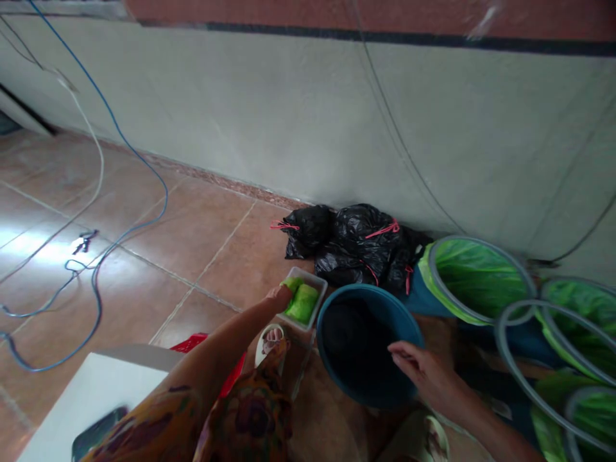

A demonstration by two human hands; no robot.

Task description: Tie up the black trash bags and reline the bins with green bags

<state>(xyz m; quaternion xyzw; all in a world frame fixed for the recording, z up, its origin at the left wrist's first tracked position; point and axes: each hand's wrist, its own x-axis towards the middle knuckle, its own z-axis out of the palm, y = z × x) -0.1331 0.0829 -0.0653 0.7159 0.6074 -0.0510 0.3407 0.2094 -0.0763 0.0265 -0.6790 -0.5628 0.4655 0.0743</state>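
Observation:
My left hand (280, 297) reaches into a clear plastic box (322, 282) on the floor. Its fingers are closed on a light green roll of bags (292, 281), partly hidden by the hand. Beside it in the box lies another green roll (303, 303). Over the right side of a blue bucket (368, 290) is my right hand (418, 367), with its fingers stretched out and nothing in them. The dark inside of the bucket shows no clear contents.
Black tied bags (359, 240) with red strings lie against the wall. To the right stand several bins lined with green bags (474, 273), with a loose grey ring (505, 359) across them. At left are a blue cable (115, 122), a white box (96, 391) and a phone (99, 433).

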